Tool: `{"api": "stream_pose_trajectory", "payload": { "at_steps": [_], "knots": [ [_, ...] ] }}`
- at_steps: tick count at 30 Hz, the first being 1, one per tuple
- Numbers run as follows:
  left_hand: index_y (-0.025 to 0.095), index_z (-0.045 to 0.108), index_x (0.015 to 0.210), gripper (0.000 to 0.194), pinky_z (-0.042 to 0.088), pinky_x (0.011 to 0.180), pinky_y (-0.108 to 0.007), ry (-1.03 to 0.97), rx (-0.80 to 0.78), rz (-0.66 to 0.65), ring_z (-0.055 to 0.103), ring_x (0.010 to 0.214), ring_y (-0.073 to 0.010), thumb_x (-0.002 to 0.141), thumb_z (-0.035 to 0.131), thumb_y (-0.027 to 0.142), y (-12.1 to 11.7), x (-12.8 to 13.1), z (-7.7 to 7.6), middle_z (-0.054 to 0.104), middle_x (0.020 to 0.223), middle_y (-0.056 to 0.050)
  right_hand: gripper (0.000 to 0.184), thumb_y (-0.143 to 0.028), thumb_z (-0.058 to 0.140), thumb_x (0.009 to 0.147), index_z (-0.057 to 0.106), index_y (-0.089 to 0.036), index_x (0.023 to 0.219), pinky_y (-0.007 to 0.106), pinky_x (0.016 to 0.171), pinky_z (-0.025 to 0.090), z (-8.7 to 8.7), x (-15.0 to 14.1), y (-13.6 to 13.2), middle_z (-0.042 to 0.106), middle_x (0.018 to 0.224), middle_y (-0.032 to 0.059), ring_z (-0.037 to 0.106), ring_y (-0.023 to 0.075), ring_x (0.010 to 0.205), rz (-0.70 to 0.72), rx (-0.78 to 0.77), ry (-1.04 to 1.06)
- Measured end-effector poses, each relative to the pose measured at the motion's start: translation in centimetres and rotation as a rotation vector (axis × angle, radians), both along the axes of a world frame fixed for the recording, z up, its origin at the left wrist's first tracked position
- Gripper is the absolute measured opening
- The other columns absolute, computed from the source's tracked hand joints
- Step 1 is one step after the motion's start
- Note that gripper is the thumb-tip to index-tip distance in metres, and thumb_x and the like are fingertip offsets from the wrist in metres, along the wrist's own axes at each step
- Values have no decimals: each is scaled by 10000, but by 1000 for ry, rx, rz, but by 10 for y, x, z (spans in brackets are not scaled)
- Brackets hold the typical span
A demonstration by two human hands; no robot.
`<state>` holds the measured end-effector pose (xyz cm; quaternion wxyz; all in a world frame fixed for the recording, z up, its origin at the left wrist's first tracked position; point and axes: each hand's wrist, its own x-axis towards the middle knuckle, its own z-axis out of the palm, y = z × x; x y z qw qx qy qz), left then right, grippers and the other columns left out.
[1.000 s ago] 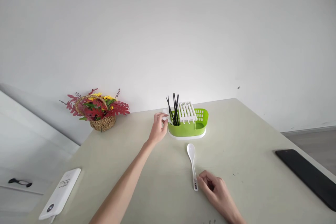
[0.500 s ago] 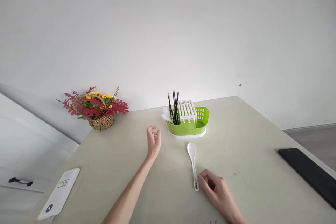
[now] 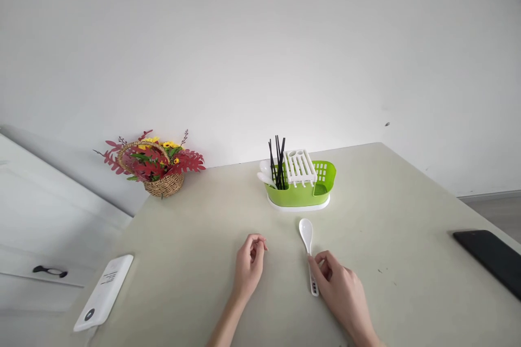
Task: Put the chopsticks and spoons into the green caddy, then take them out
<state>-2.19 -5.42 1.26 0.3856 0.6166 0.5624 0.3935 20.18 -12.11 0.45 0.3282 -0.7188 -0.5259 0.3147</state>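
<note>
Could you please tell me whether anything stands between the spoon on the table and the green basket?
Nothing visible stands between the spoon and the green basket; the right hand is at the handle, the left hand aside.

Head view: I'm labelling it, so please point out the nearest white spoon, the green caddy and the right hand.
Nearest white spoon [image 3: 306, 232]: head view, on its bowl.
Green caddy [image 3: 299, 197]: head view, on its front wall.
Right hand [image 3: 342, 288]: head view, on its back.

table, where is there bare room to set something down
Bare tabletop lies between the right hand and black device, and between the left hand and white device. Crowded: the green rack, and the loose spoon at the right hand.
</note>
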Motion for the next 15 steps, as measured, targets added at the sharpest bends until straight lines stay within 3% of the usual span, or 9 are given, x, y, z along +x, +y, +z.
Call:
{"api": "stream_pose_trajectory", "payload": {
  "at_steps": [5, 9, 12, 15],
  "knots": [
    [213, 640, 984, 338, 390, 604, -246, 56, 15, -1, 521, 673, -153, 1032, 490, 511, -8, 2, 5, 649, 822, -21, 304, -567, 458, 1008, 531, -286, 919, 269, 526, 304, -4, -12, 4, 652, 606, -20, 648, 223, 556, 5, -43, -248],
    [213, 650, 985, 329, 401, 597, -246, 80, 20, -17, 542, 662, -154, 1029, 486, 494, -7, 4, 7, 668, 816, -25, 255, -431, 421, 1025, 475, -277, 828, 271, 542, 264, -7, -13, 4, 659, 627, -10, 627, 210, 552, 48, -58, -338],
    [212, 655, 976, 326, 407, 587, -243, 80, 27, -15, 556, 652, -153, 1020, 494, 493, -7, 4, 8, 677, 808, -28, 295, -450, 433, 1002, 443, -273, 767, 271, 554, 269, -9, -8, 2, 602, 602, -23, 558, 191, 535, 85, -24, -274],
    [212, 657, 967, 327, 398, 568, -242, 80, 27, -16, 543, 625, -146, 1015, 500, 495, -8, 4, 7, 679, 803, -28, 395, -554, 435, 997, 421, -267, 726, 266, 561, 305, -11, 2, -4, 493, 565, -36, 467, 166, 525, 83, 28, -55]
  ]
}}
